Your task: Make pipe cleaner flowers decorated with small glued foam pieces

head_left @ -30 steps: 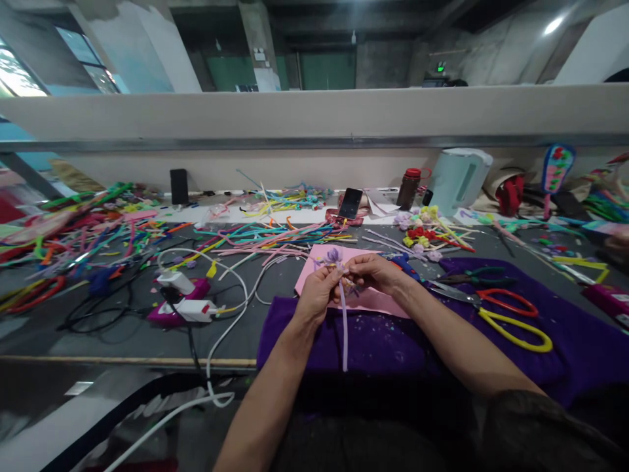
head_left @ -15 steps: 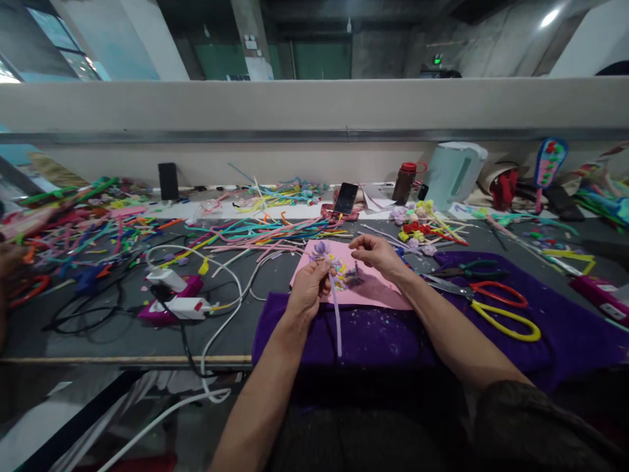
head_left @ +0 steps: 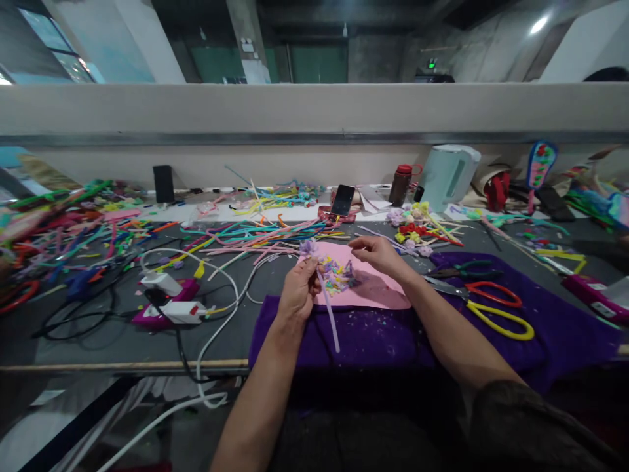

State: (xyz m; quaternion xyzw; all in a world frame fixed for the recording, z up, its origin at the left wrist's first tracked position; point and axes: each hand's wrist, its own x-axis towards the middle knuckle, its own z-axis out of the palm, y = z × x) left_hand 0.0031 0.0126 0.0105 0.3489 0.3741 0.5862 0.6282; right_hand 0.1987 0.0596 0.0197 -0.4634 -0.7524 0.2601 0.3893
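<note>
My left hand [head_left: 299,288] is closed around a lavender pipe-cleaner flower [head_left: 309,248]. Its petals show above my fingertips, and the pale stem [head_left: 331,321] slants down below them over the purple cloth. To the right, my right hand [head_left: 377,255] hovers over a pink sheet [head_left: 388,292] with thumb and fingers pinched together. Whether a small piece is between those fingertips is too small to tell. Between my hands, short yellow, lavender and pink pipe-cleaner pieces [head_left: 337,275] lie heaped on the sheet.
A purple cloth [head_left: 363,334] lies under the sheet. On its right are scissors [head_left: 496,311] and dark-handled pliers [head_left: 466,270]. Loose pipe cleaners [head_left: 265,233] spread behind. A power strip [head_left: 171,305] with cables is at left; a phone [head_left: 343,200], bottle [head_left: 401,185] and kettle [head_left: 449,177] stand behind.
My left hand has shifted slightly left with the flower, uncovering more of the heaped pieces. The flower head now sits left of the heap. My right hand keeps its pinch over the sheet.
</note>
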